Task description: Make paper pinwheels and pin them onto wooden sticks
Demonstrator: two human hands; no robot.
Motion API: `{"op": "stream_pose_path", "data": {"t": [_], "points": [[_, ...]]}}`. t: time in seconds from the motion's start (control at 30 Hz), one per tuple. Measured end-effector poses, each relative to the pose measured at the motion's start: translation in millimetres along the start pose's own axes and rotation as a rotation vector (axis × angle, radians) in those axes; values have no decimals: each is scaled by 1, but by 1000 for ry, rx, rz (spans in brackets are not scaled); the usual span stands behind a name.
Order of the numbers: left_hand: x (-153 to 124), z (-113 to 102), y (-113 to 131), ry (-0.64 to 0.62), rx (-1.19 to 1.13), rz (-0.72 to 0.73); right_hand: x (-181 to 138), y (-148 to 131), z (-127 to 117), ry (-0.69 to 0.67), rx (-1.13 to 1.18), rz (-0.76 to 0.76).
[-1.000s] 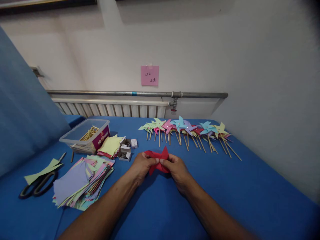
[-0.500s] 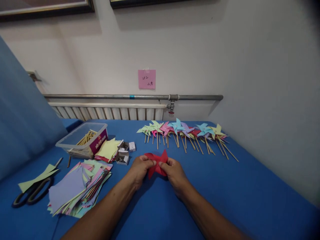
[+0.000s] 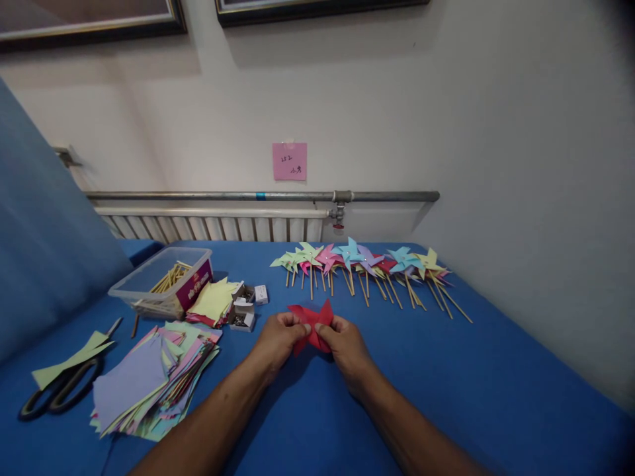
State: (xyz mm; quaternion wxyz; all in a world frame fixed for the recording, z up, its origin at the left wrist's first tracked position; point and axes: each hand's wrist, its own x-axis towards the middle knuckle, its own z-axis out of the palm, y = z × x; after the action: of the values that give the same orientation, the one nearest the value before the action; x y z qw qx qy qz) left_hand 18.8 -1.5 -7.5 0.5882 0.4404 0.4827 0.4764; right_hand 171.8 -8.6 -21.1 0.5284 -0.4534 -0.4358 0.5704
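Observation:
Both my hands meet over the middle of the blue table (image 3: 446, 383), pinching a folded red paper pinwheel head (image 3: 312, 317). My left hand (image 3: 278, 337) grips its left side with curled fingers. My right hand (image 3: 344, 340) pinches the centre and right side. The red paper is held just above the table surface, its pointed blades sticking up and outward. Whether a pin is in my fingers I cannot make out.
A row of finished coloured pinwheels on sticks (image 3: 367, 264) lies at the back. Left of my hands are small pin boxes (image 3: 243, 307), a clear tub of wooden sticks (image 3: 163, 277), a pile of coloured paper squares (image 3: 149, 373) and black scissors (image 3: 54, 393).
My hands and the red paper have stayed together; only the view has shifted slightly, so everything sits a bit lower and more to the left.

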Motion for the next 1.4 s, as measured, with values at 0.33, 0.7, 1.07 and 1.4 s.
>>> {"op": "stream_pose_path", "data": {"t": [0.33,0.7,1.07,1.4], "points": [[-2,3,2,3,-25,-9,0,-4,2,7,-7,11],[-1,6,0,31,-78,21,-4,-9,4,-59,15,3],[2,6,-5,30,-63,39,4,2,1,5,-31,35],[4,8,-6,75,-23,45,8,10,-2,17,-16,17]]}}
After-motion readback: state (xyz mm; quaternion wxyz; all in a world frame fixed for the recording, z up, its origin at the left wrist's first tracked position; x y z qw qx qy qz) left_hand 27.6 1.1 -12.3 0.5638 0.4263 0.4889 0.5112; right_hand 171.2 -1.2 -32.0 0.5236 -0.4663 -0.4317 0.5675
